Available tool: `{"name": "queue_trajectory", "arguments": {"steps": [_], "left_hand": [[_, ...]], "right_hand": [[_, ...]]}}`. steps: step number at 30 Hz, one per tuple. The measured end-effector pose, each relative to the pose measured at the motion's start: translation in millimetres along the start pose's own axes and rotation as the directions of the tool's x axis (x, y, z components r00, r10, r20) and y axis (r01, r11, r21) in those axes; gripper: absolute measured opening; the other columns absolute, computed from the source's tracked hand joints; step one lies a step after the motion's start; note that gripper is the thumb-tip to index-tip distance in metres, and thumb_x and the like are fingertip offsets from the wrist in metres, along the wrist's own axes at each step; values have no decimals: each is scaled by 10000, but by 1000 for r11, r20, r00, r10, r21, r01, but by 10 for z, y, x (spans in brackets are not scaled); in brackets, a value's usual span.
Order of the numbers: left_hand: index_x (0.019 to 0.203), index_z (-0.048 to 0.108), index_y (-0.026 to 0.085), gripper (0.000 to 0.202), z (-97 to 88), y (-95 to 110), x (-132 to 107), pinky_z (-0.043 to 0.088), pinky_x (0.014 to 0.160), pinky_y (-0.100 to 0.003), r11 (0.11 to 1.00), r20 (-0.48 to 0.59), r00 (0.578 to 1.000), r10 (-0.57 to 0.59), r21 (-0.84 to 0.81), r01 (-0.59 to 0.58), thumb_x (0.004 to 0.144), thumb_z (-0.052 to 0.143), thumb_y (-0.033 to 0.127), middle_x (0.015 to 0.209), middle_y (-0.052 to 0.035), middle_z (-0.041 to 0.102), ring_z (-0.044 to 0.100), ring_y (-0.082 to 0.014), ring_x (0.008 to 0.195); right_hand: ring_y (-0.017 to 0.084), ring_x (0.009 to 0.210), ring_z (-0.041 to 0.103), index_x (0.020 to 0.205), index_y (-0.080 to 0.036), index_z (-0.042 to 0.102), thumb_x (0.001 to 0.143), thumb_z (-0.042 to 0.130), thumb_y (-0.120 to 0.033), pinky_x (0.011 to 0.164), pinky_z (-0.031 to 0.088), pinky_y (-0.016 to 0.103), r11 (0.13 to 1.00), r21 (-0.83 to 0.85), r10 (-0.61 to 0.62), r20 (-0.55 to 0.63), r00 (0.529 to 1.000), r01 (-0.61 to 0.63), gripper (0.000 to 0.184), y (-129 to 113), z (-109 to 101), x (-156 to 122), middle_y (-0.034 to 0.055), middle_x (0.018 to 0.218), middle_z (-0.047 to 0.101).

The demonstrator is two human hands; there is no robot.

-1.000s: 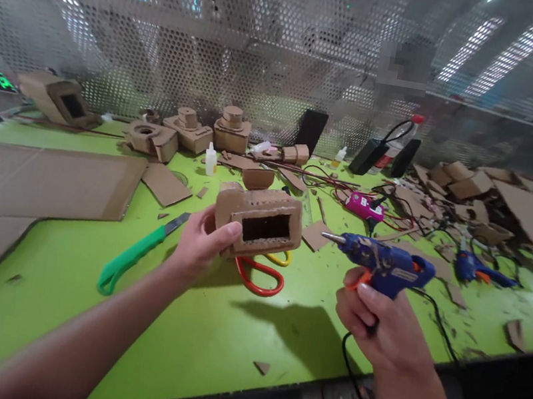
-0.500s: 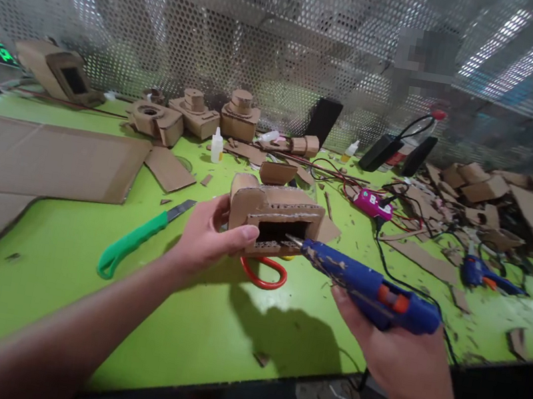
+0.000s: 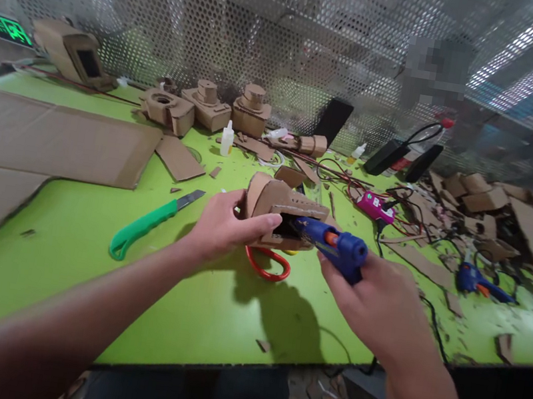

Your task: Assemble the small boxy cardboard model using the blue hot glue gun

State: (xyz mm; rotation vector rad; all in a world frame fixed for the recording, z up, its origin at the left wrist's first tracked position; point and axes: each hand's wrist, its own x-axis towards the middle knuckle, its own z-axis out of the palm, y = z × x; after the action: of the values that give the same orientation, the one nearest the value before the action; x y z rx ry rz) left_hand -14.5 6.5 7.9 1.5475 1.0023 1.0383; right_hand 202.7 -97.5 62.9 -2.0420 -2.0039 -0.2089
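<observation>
My left hand [image 3: 232,224] grips the left end of a cardboard camera model [image 3: 267,196], its thumb across the edge of a dark rectangular opening that faces me. In my right hand [image 3: 372,297] is a blue glue gun [image 3: 335,243] with orange parts. Its front end reaches into the opening, so the nozzle tip is hidden. Below the model, red-handled scissors [image 3: 269,266] lie partly covered. A green utility knife [image 3: 154,225] rests on the table left of my left hand, blade out.
Finished-looking cardboard cameras [image 3: 205,105] stand along the back by a perforated metal screen [image 3: 272,38]. A small glue bottle [image 3: 227,139], a pink power strip [image 3: 375,206], a second glue gun [image 3: 479,279] and cardboard scraps [image 3: 418,261] are spread about. Large cardboard sheets [image 3: 53,139] lie at left.
The glue gun has turned and pushed deeper into the opening, its nozzle now out of sight. The model has tilted and shifted slightly right. The whole view has shifted a little.
</observation>
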Motion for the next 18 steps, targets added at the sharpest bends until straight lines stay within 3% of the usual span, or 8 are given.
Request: {"name": "queue_trajectory", "arguments": {"steps": [5,18], "left_hand": [[821,773,177,371,23,24,-9,459,510,-293,998,-23,998,52,-29,-52,727,800,536,666,-55,693,631,-222,644],[803,807,210,323,43,-81,35,472,565,-346,996,-14,1000,8,-87,-9,725,813,524,713,-63,745,652,-269,646]], "right_hand": [[223,548,624,792,-209,685,930,544,-361,518,315,306,996,-67,61,159,985,-51,250,-74,-16,91,73,652,708],[205,540,577,869,-195,671,943,529,-346,519,314,303,994,-84,97,282,955,-76,220,-110,-90,205,82,680,688]]}}
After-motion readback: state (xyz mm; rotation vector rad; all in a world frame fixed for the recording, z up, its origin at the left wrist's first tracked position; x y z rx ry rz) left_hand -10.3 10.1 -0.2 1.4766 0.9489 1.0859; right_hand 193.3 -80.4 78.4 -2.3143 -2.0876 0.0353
